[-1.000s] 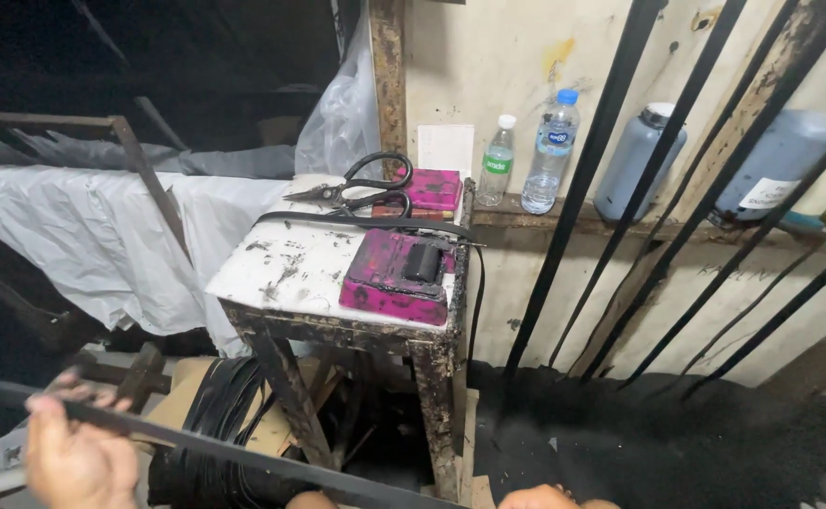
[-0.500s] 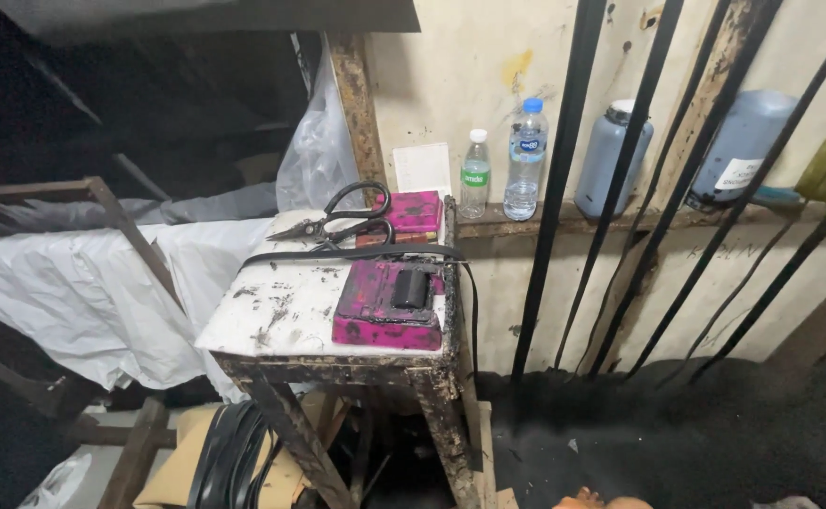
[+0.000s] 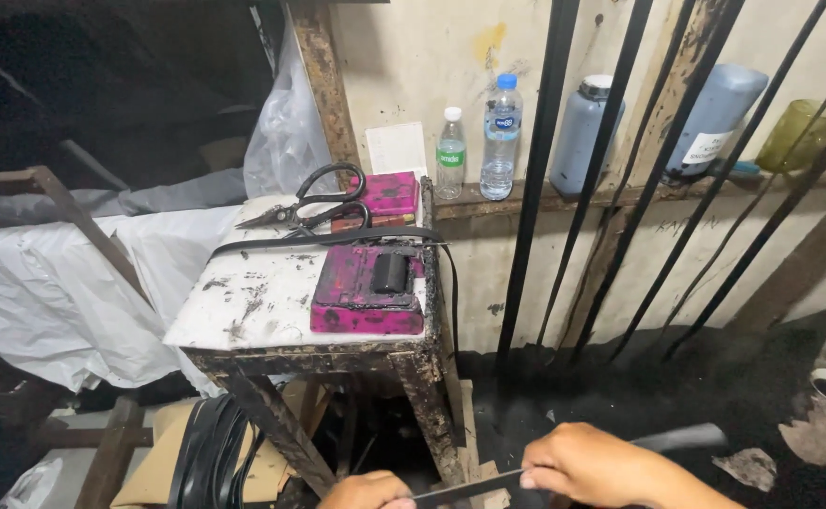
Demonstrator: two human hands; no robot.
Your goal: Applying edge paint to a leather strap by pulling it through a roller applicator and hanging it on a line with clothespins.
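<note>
Our left hand (image 3: pixel 368 490) sits at the bottom edge of the view, fingers curled around one end of a thin dark strip (image 3: pixel 469 487). Our right hand (image 3: pixel 590 464) pinches the same strip further along, thumb and fingers closed on it. The strip runs roughly level between both hands, low in the view, in front of the surface (image 3: pixel 253 302) and below its top. A wider grey length (image 3: pixel 681 437) continues to the right of the right hand; we cannot tell whether it is the same piece.

The surface is a small stand with a stained white top and rusted legs. On it:
- A magenta block (image 3: pixel 361 306) lies at the front right corner, with a small black part (image 3: pixel 390 272) set on its top.
- A long black band (image 3: pixel 337 239) lies across the top behind the block and hangs down over the right edge.
- Black scissors (image 3: pixel 314 203) rest at the rear, just beside a second magenta box (image 3: pixel 389 193).

Behind the surface, a ledge (image 3: pixel 564 196) on the wall carries two clear bottles (image 3: pixel 499 137), a grey jug (image 3: pixel 582 137) and a yellow-green glass (image 3: pixel 794 132). Dark bars (image 3: pixel 535 188) lean against the wall. White sheeting (image 3: pixel 64 292) lies to the left. Coiled black bands (image 3: pixel 207 451) sit under the surface.
</note>
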